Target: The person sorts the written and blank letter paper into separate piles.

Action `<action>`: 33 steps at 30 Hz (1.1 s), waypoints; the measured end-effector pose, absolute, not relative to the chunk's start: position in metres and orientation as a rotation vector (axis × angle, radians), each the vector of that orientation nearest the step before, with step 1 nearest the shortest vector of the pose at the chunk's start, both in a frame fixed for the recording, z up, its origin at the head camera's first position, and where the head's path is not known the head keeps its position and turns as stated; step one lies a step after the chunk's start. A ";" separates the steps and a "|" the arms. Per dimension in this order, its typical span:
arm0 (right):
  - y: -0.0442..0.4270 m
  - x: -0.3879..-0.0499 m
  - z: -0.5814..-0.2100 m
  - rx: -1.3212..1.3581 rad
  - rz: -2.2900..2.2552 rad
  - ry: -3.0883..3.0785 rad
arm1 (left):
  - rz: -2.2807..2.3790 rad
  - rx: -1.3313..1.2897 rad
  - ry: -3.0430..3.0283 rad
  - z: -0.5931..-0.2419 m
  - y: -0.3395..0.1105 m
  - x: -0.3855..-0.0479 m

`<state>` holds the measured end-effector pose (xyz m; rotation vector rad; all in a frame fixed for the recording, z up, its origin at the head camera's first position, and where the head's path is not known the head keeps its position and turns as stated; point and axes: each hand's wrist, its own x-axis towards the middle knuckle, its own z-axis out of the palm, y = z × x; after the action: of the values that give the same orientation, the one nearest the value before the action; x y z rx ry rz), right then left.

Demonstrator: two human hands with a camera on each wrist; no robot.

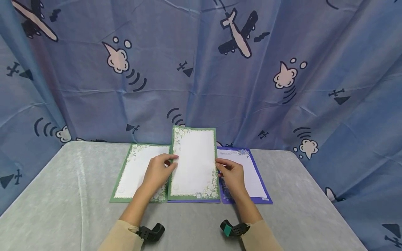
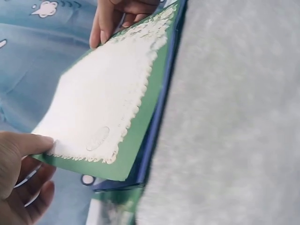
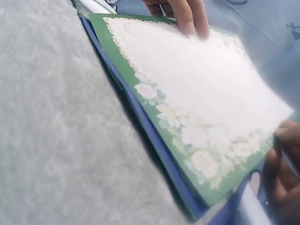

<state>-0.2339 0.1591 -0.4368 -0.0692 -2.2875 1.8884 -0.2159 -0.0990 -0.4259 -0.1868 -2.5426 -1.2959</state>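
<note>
1 green-bordered sheet (image 1: pixel 194 162), white inside a scalloped edge (image 2: pixel 136 110), shows pale flowers (image 1: pixel 208 190) at 2 opposite corners and a faint oval mark (image 2: pixel 97 138); it sits over a blue layer (image 1: pixel 193 201), between a green-edged page (image 1: pixel 133 170) and a blue-edged page (image 1: pixel 253 177). The left hand (image 1: pixel 158 170) pinches its left edge, the right hand (image 1: pixel 233 174) its right edge.

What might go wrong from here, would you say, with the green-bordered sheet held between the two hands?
The held sheet could bend or crease, as the left grip and right grip hold it only at its sides. The blue edge showing beneath suggests another sheet that might get dragged askew. The right forearm reaches across the right-hand blue-bordered sheet, so it may nudge it.
</note>
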 end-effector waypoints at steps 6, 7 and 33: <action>0.158 -0.229 -0.429 -0.035 1.888 -2.297 | -1.316 -0.194 -2.551 -0.412 -0.100 -0.211; 0.158 -0.228 -0.428 -0.030 1.887 -2.301 | -1.317 -0.197 -2.553 -0.409 -0.100 -0.210; 0.124 -0.190 -0.360 0.278 1.621 -2.469 | -1.017 -0.215 -2.587 -0.344 -0.125 -0.178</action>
<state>-0.1898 0.1245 -0.3604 0.2776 -2.4689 1.6207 -0.1783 -0.1246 -0.3444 -0.2152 -2.5866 -1.0167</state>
